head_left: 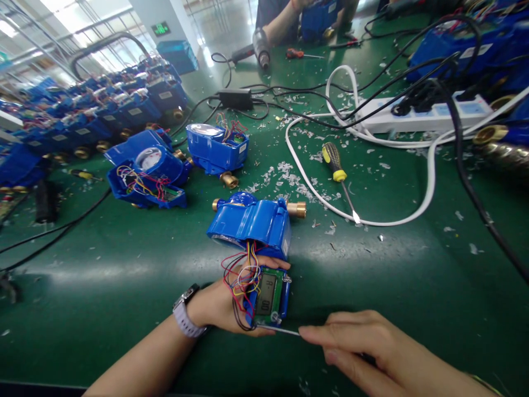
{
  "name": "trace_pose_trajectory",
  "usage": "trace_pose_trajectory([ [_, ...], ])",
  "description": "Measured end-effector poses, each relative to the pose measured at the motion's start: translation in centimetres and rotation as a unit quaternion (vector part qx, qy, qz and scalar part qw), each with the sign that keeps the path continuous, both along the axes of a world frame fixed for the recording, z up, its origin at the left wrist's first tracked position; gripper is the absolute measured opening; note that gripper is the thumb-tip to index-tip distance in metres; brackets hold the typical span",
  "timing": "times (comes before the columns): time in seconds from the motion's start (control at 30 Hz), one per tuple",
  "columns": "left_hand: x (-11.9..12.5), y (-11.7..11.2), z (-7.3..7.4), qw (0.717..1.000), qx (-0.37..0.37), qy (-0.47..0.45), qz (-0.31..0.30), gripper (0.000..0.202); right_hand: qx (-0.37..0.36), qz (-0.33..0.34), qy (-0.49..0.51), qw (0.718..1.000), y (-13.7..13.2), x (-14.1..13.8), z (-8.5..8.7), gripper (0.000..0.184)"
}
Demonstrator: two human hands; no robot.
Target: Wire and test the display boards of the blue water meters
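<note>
My left hand [223, 306] cradles a blue plastic meter cover with a green circuit board and LCD display [266, 298] facing up. Red, yellow and black wires [242, 275] run from it to a blue water meter body with brass pipe ends [250, 220], which lies just beyond my fingers. My right hand [351, 347] pinches a thin metal screwdriver shaft [278, 330], its tip at the board's lower corner. The screwdriver's handle is hidden by my right hand. A watch sits on my left wrist [185, 311].
Two opened blue meters [144, 165] lie to the left, before rows of others [124, 107]. A yellow-handled screwdriver [334, 162], white cable [430, 182], power strip [425, 113] and plastic scraps [289, 176] lie on the green mat [372, 264]. A co-worker's arm [276, 25] is at the far edge.
</note>
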State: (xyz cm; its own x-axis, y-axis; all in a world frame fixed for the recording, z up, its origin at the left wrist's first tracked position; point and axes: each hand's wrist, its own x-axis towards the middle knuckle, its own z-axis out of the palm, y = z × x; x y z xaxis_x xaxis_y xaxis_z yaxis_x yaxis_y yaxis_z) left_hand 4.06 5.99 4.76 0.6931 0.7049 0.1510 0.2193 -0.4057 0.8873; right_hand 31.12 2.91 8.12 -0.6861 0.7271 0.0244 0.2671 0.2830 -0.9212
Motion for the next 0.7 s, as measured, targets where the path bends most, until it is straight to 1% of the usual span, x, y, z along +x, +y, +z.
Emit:
trace_pose_trajectory([
  [0.1,0.2,-0.2,-0.4,1.000,-0.019,-0.021,-0.002,0.083,-0.033,0.020,-0.044,0.998,0.7,0.6,0.4,0.034],
  [0.23,0.2,-0.3,-0.8,0.999,-0.028,-0.032,-0.013,0.086,-0.055,0.040,-0.080,0.994,1.4,1.8,0.2,0.032],
  [0.37,0.2,-0.3,-0.7,0.999,-0.023,-0.036,-0.009,0.085,-0.033,0.044,-0.077,0.996,1.6,2.7,-0.3,0.028],
  [0.47,0.2,-0.3,-0.4,1.000,-0.020,-0.009,-0.014,0.088,-0.015,0.044,-0.070,0.996,1.5,2.9,-0.4,0.027],
  [0.57,0.3,-0.3,-0.2,1.000,-0.005,0.018,-0.012,0.089,-0.012,0.046,-0.067,0.997,1.5,2.7,-0.2,0.028],
  [0.7,0.4,-0.3,-0.6,1.000,0.007,-0.005,-0.006,0.088,-0.003,0.047,-0.064,0.997,1.8,2.4,0.3,0.028],
])
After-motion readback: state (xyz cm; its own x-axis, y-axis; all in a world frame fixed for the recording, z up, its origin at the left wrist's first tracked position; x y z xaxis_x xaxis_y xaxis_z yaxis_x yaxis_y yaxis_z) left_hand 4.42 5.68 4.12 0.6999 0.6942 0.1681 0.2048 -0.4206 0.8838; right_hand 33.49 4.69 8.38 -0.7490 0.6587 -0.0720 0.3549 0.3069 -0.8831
